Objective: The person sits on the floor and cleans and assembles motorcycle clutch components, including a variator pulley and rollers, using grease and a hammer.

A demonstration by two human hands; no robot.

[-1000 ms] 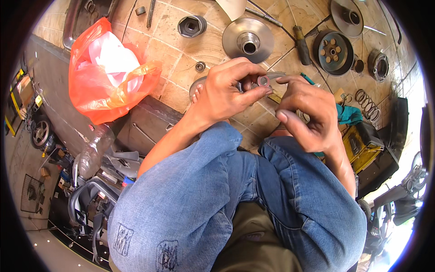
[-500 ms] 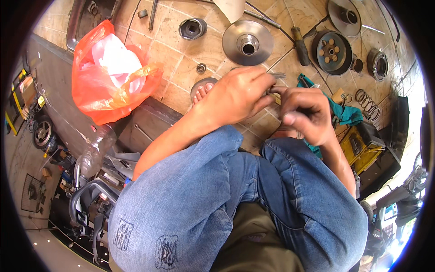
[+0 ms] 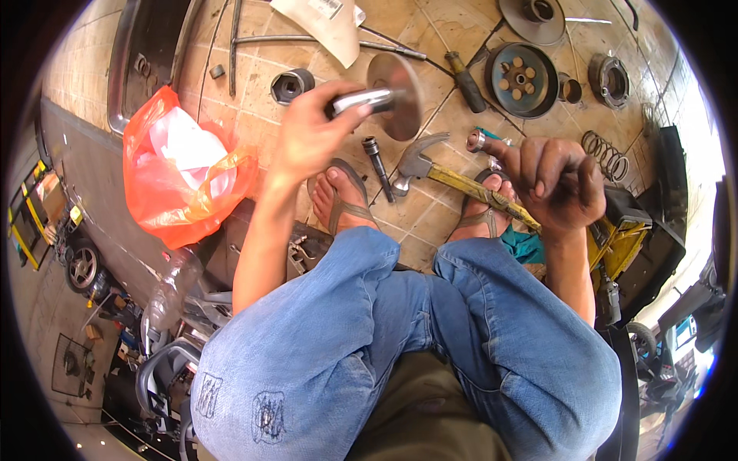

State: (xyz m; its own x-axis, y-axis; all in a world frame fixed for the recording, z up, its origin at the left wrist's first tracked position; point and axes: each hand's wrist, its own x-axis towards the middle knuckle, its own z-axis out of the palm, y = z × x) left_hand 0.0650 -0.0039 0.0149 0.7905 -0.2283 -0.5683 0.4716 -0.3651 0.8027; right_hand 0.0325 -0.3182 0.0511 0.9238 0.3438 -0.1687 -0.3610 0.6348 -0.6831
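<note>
Currently a metal disc (image 3: 400, 96) with a tubular hub is raised above the tiled floor (image 3: 265, 134), its hub clasped in the left hand (image 3: 309, 134). On the right hand (image 3: 555, 177), a small metal ring (image 3: 476, 140) sits around the index fingertip, the other fingers loosely curled and spread. Below and between them, a claw hammer (image 3: 457, 179) with a yellow handle slants toward the right foot, a dark socket bar (image 3: 377, 167) beside its head. Farther out, a round drum (image 3: 523, 79) lies toward the floor's far edge, a coil spring (image 3: 606, 156) toward its right edge, and an orange plastic bag (image 3: 188, 196) at its left edge.
</note>
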